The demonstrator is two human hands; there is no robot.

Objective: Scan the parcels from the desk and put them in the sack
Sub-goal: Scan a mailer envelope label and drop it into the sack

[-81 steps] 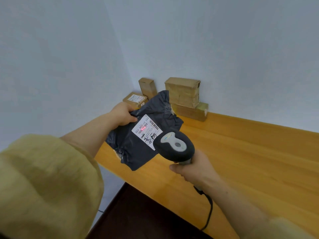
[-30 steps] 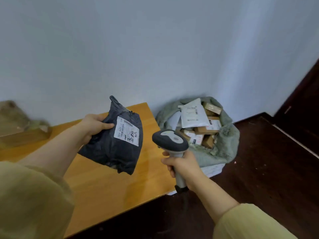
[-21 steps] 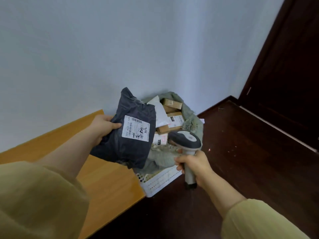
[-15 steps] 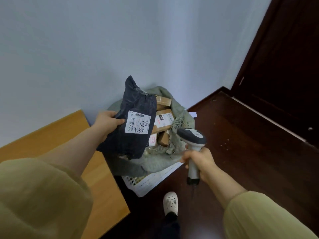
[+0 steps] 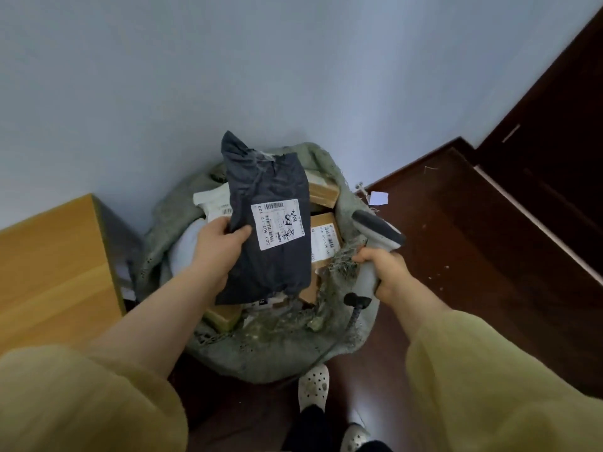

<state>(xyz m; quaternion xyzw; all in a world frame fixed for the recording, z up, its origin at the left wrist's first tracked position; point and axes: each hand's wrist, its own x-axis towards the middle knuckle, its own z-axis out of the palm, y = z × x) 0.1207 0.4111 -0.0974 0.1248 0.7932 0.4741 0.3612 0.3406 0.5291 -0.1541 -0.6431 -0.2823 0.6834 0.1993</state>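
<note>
The left hand point(image 5: 218, 246) pinches the edge of a crumpled dark grey plastic mailer parcel point(image 5: 270, 269), thumb on top beside its white label, over the open grey-green woven sack point(image 5: 261, 353). Below those fingers, brown cardboard boxes point(image 5: 324, 238) and white mailers point(image 5: 212, 200) are already bagged. The right hand point(image 5: 383, 267) has its fingers wrapped round a grey handheld scanner point(image 5: 378, 231) at the sack's rim. This parcel seems one release from done. Only a corner of the light wooden desk point(image 5: 49, 272) shows left of the fingers, so what remains cannot be told.
</note>
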